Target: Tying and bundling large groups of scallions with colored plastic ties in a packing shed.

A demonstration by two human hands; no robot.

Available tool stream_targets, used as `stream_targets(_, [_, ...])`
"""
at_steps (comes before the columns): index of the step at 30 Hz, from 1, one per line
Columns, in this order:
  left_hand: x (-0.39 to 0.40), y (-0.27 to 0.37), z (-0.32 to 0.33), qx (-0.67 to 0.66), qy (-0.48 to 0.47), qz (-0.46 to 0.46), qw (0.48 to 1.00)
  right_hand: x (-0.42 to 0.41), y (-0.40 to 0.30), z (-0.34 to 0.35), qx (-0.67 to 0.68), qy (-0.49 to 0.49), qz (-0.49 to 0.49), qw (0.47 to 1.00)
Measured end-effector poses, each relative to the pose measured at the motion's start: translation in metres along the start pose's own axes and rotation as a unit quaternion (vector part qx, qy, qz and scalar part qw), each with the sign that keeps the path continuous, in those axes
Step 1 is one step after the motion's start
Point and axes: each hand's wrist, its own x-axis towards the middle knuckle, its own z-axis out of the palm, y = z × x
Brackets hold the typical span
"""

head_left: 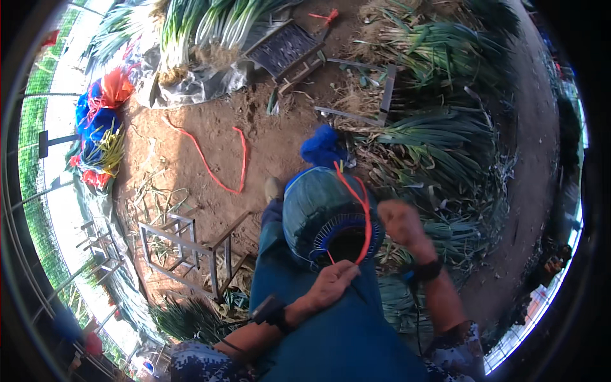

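A round teal cloth-covered thing (308, 205) rests against my knees. Its dark opening has a stitched blue rim and faces me. My left hand (334, 284) pinches the near end of a red plastic strip (366, 224) at the opening's near edge. From there the strip arches across the rim to the far side. My right hand (403, 223) is blurred, its fingers curled, just right of the round thing; I cannot tell whether it holds anything. A bunched blue net (323, 147) touches the round thing's far side.
Another red strip (204, 160) lies on the dirt floor (191, 124). Welded metal frames (212, 253) stand at left, beside a low woven-seat stool (286, 50) farther away. Leek bundles (439, 129) line the right; more leeks (181, 43) lie on plastic sheeting at top left.
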Motion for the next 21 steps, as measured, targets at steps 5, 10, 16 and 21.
stream_targets(5, [0.006,-0.01,0.001,-0.024,-0.09,-0.005,0.996,0.107,-0.042,-0.016,-0.033,0.143,-0.199,0.969])
stream_targets(10, [0.013,-0.013,-0.027,-0.085,-0.211,0.046,0.973,0.124,-0.022,0.102,-0.141,-0.057,-0.213,0.965])
stream_targets(16, [0.019,-0.045,-0.051,-0.164,-0.298,0.058,0.938,0.15,-0.026,0.111,-0.158,-0.321,-0.133,0.924])
stream_targets(21, [0.03,-0.054,-0.062,-0.187,-0.379,-0.009,0.906,0.211,-0.045,0.107,-0.18,-0.374,-0.056,0.908])
